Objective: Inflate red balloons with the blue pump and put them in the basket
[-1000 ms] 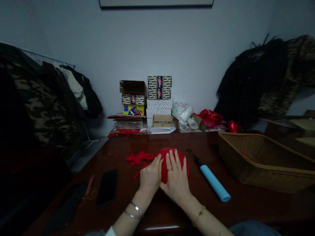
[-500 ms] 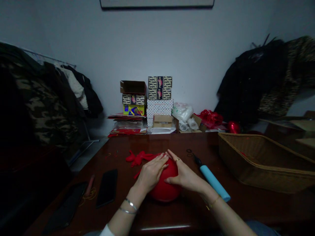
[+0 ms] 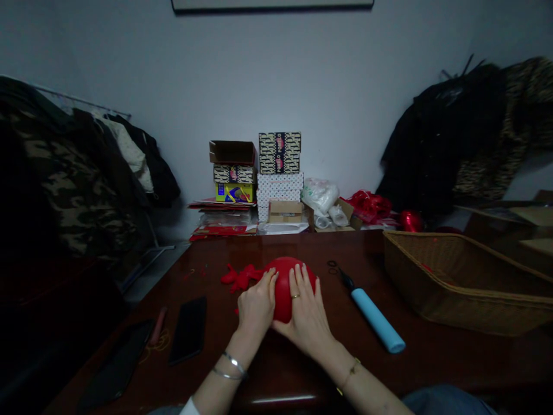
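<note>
A round, inflated red balloon [image 3: 283,288] is between my two hands, just above or on the dark wooden table. My left hand [image 3: 256,305] is closed against its left side, fingers curled in; whether it pinches the balloon's neck is hidden. My right hand [image 3: 306,311] lies over the balloon's near right side, fingers stretched along the surface and thumb toward my left hand. Behind my left hand lie limp, uninflated red balloons [image 3: 242,278]. To the right of my right hand is a light blue hand pump [image 3: 375,320] with a black nozzle.
Left on the table [image 3: 207,380] are a black phone [image 3: 188,330], a larger dark flat device [image 3: 118,363] and yellow rubber bands [image 3: 159,341]. A wicker basket [image 3: 458,311] stands at right. Stacked boxes [image 3: 280,153] rise behind the table, with hanging clothes on both sides.
My right hand has moved down from the balloon's top to its near right side. The left hand's fingers have curled in. The balloon has shifted up and away slightly.
</note>
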Demonstrator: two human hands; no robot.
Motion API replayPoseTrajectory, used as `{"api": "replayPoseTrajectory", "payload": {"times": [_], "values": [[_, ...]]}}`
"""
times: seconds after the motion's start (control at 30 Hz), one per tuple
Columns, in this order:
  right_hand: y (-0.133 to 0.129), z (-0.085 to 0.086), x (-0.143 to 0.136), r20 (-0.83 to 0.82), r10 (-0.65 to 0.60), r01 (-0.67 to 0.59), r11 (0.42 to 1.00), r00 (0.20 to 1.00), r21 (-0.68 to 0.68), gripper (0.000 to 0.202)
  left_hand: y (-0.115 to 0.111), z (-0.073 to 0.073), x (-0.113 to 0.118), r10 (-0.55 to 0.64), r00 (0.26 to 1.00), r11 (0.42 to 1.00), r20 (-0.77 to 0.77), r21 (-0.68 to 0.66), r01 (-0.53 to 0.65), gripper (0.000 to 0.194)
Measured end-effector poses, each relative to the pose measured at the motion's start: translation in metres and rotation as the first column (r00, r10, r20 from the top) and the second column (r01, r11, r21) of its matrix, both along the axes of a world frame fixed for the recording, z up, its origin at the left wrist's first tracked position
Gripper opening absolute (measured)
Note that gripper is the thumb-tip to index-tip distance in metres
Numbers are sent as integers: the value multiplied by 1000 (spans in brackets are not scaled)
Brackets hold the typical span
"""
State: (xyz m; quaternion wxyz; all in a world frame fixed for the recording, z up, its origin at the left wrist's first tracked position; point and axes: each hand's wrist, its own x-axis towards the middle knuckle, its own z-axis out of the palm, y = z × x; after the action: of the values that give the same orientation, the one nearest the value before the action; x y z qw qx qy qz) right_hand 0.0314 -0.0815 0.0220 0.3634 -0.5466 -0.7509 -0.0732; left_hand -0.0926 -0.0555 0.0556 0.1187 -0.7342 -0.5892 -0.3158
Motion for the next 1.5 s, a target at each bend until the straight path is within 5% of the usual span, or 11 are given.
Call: {"api": "replayPoseTrajectory", "payload": {"times": [0.1, 0.17, 0.4, 0.63, 1.27, 1.5], "values": [[9, 3, 0, -28, -112, 111, 993, 993, -32, 95, -4, 2, 2, -90, 996, 992, -15, 87, 91, 31], [13, 6, 2, -52, -85, 80, 993, 995, -84, 97, -3, 1, 1, -156, 987, 977, -22, 144, 158, 31], [11, 26, 27, -200, 218, -279, 891, 955, -359, 123, 10, 3, -13, -388, 922, 912, -4, 141, 385, 34], [19, 35, 42, -322, 365, -476, 777, 874, -411, 134, 16, 6, -18, -636, 772, 772, -5, 28, 636, 35], [20, 18, 45, -219, 274, -341, 853, 937, -394, 116, 23, -6, -18, -400, 907, 910, -131, 64, 410, 29], [8, -14, 85, -57, 116, -128, 938, 992, -321, 76, 25, -7, -18, -365, 925, 929, -108, 25, 369, 30]]}}
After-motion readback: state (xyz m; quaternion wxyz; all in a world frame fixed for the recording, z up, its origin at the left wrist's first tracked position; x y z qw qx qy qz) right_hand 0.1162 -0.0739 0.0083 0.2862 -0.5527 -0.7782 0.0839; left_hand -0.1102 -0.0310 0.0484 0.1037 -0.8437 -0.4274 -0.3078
